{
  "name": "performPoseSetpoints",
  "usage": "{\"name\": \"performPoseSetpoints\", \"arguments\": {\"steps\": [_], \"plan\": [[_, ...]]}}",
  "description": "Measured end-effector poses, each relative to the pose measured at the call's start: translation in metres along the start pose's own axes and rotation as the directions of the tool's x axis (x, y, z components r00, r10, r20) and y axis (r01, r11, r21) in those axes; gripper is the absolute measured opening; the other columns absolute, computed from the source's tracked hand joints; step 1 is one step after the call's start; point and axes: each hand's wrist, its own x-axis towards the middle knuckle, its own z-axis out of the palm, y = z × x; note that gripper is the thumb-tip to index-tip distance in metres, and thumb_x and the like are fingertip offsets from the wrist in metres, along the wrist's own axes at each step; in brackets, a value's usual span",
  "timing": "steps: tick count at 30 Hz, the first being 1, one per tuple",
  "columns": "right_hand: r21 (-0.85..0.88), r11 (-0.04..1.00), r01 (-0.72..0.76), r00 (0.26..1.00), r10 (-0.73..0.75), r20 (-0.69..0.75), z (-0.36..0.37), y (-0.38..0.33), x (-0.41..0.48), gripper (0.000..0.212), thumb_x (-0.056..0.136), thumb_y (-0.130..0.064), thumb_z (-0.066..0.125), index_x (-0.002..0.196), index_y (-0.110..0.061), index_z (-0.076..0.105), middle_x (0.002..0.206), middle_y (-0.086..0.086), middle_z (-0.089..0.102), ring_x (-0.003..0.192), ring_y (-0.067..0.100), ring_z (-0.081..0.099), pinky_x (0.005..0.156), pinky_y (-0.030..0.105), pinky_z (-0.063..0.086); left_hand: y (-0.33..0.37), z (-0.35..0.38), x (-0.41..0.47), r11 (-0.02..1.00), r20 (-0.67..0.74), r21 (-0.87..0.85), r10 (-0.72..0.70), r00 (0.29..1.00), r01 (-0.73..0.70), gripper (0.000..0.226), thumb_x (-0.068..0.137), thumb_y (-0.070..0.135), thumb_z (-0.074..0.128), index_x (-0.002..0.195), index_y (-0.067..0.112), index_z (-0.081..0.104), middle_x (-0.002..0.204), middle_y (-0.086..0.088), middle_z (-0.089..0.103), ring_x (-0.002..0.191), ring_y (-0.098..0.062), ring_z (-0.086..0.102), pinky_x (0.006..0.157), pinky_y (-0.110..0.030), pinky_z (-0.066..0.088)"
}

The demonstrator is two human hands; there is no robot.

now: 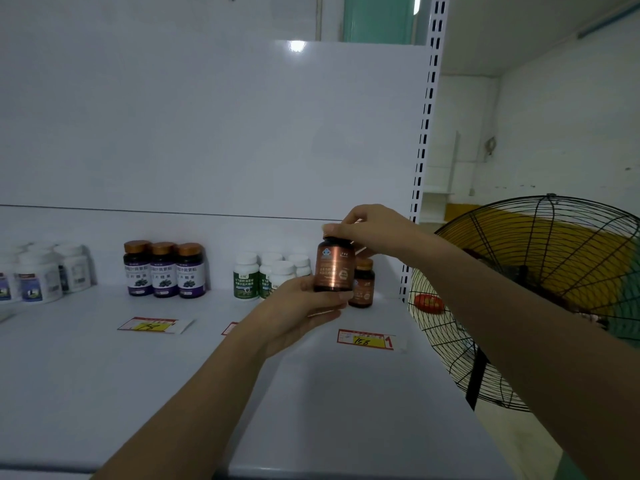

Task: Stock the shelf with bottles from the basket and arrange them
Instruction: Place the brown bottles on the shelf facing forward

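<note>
1. Two copper-labelled dark bottles [334,268] are showing: one held up, one standing behind.
2. Three purple-labelled bottles [164,270] are standing in a row.
3. About four green-labelled white bottles [246,277] are clustering together.
4. Several white bottles [40,277] are sitting far left; the count is unclear.
5. Three price tags [365,339] are lying on the shelf [86,375].
6. One fan [540,296] is standing to the right.

Brown bottle [333,266] held upright above shelf [138,358]: left hand [298,311] cups its base, right hand [367,230] pinches the cap. Second brown bottle [363,284] stands just behind the grip. Price tag [366,339] lies below it.
</note>
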Motion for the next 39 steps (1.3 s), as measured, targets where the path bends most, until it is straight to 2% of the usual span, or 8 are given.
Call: {"name": "performPoseSetpoints", "arguments": {"steps": [16, 24, 28, 30, 32, 34, 36, 39], "plan": [[0.057, 0.998, 0.025, 1.0, -0.024, -0.012, 0.008, 0.001, -0.002, 0.04, 0.085, -0.05, 0.062, 0.092, -0.012, 0.071, 0.093, 0.003, 0.069, 0.079, 0.01, 0.065, 0.059, 0.016, 0.05, 0.007, -0.006, -0.002, 1.0, 0.015, 0.023, -0.005, 1.0, 0.004, 0.031, 0.082, -0.002, 0.064, 0.111, 0.008, 0.06, 0.103, -0.01, 0.071, 0.104, -0.023, 0.066, 0.095, -0.03, 0.049], [0.088, 0.996, 0.001, 1.0, -0.002, 0.012, 0.004, 0.002, 0.002, 0.04, 0.093, -0.039, 0.055, 0.105, -0.003, 0.068, 0.1, 0.007, 0.066, 0.081, 0.009, 0.062, 0.061, 0.016, 0.05, 0.01, -0.011, -0.002, 0.999, 0.016, 0.028, -0.033, 0.999, 0.032, 0.025, 0.082, 0.007, 0.066, 0.106, 0.014, 0.061, 0.109, -0.009, 0.068, 0.105, -0.022, 0.064, 0.09, -0.03, 0.051], [0.141, 0.99, -0.016, 1.0, 0.014, 0.014, 0.005, 0.002, 0.002, 0.037, 0.091, -0.046, 0.056, 0.106, -0.014, 0.067, 0.107, 0.004, 0.064, 0.095, 0.014, 0.061, 0.075, 0.025, 0.055, 0.009, -0.002, -0.001, 0.971, -0.132, 0.23, 0.096, 0.987, -0.063, 0.043, 0.075, 0.012, 0.076, 0.113, 0.012, 0.056, 0.105, -0.006, 0.067, 0.096, -0.017, 0.066, 0.08, -0.021, 0.054], [0.117, 0.993, -0.008, 1.0, 0.007, 0.006, 0.004, 0.002, 0.001, 0.041, 0.086, -0.054, 0.058, 0.106, -0.019, 0.066, 0.104, 0.0, 0.064, 0.093, 0.013, 0.063, 0.072, 0.026, 0.057, 0.008, 0.004, -0.001, 0.912, -0.262, 0.396, 0.227, 0.938, -0.11, 0.049, 0.072, 0.016, 0.081, 0.11, 0.014, 0.051, 0.097, 0.001, 0.062, 0.085, -0.008, 0.062, 0.065, -0.011, 0.049], [0.137, 0.991, 0.002, 1.0, 0.001, -0.023, 0.002, 0.003, 0.0, 0.034, 0.086, -0.048, 0.062, 0.104, -0.02, 0.067, 0.102, 0.0, 0.064, 0.089, 0.013, 0.064, 0.065, 0.024, 0.058, 0.008, 0.009, -0.002, 0.867, -0.303, 0.484, 0.293, 0.907, -0.119, 0.055, 0.071, 0.017, 0.082, 0.112, 0.016, 0.045, 0.092, 0.007, 0.056, 0.079, -0.001, 0.056, 0.056, -0.008, 0.044], [0.196, 0.981, 0.005, 1.0, -0.004, -0.006, -0.001, 0.004, -0.002, 0.023, 0.091, -0.034, 0.061, 0.107, -0.019, 0.067, 0.105, 0.0, 0.064, 0.09, 0.011, 0.063, 0.061, 0.02, 0.057, 0.008, 0.007, 0.0, 0.924, -0.249, 0.362, 0.226, 0.942, -0.126, 0.061, 0.071, 0.016, 0.081, 0.117, 0.017, 0.041, 0.099, 0.001, 0.058, 0.086, -0.008, 0.062, 0.067, -0.014, 0.051], [0.246, 0.969, 0.009, 0.999, -0.019, 0.038, -0.004, 0.008, -0.003, 0.023, 0.094, -0.026, 0.058, 0.114, -0.02, 0.065, 0.11, -0.001, 0.063, 0.097, 0.012, 0.062, 0.074, 0.025, 0.058, 0.011, 0.004, -0.003, 0.987, -0.129, 0.135, 0.105, 0.986, -0.088, 0.057, 0.074, 0.011, 0.077, 0.121, 0.012, 0.044, 0.108, -0.009, 0.062, 0.094, -0.02, 0.068, 0.079, -0.026, 0.056], [0.315, 0.949, 0.019, 0.993, -0.056, 0.109, -0.003, 0.012, -0.006, 0.026, 0.096, -0.025, 0.054, 0.121, -0.019, 0.062, 0.117, 0.0, 0.061, 0.109, 0.014, 0.058, 0.093, 0.032, 0.052, 0.011, 0.001, -0.005, 0.989, -0.074, 0.106, 0.115, 0.991, -0.107, 0.047, 0.076, 0.003, 0.073, 0.119, 0.006, 0.052, 0.111, -0.014, 0.063, 0.097, -0.024, 0.068, 0.081, -0.027, 0.057]]}}
